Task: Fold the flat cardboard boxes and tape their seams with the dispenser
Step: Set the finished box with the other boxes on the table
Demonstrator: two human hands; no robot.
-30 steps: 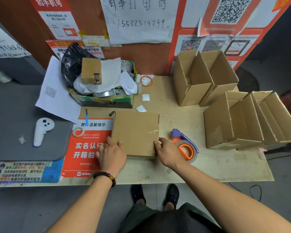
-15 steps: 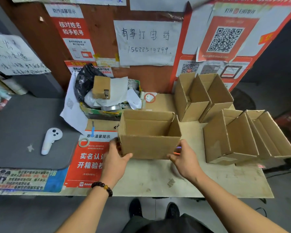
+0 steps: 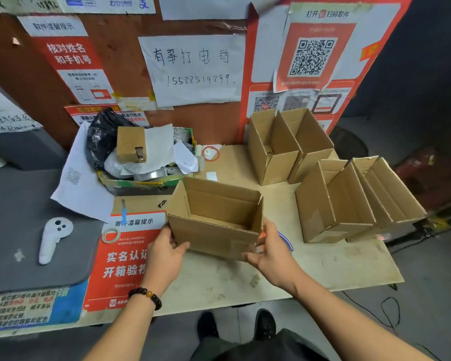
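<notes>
The cardboard box [image 3: 215,220] is held upright and open-topped at the near middle of the table [image 3: 323,267], gripped at both lower front corners. Its left corner is clasped by the left hand [image 3: 167,250], the thumb laid on the front face and the fingers curled round the side wall. Its right corner is pinched by the right hand [image 3: 270,252], the thumb on the front face near a patch of clear tape and the fingers wrapped round the right edge. Whether the box rests on the table or is lifted just clear of it cannot be told. A beaded bracelet [image 3: 146,295] is worn on the left wrist.

Just behind the right hand, a blue edge of the tape dispenser [image 3: 287,239] is seen, most of it hidden by the hand and the box. To the left of the box an orange notice [image 3: 123,259] is laid flat on the table, with a small roll of tape [image 3: 110,235] on it. Further left a white controller [image 3: 53,238] is lying on a grey mat [image 3: 16,204].

To the right, well apart from the held box, three folded boxes [image 3: 354,201] are stood close together, and two more boxes [image 3: 288,147] are set behind them near the wall. At the far left a green tray of clutter [image 3: 141,157] is placed against the wall, which is covered with paper posters [image 3: 195,69].
</notes>
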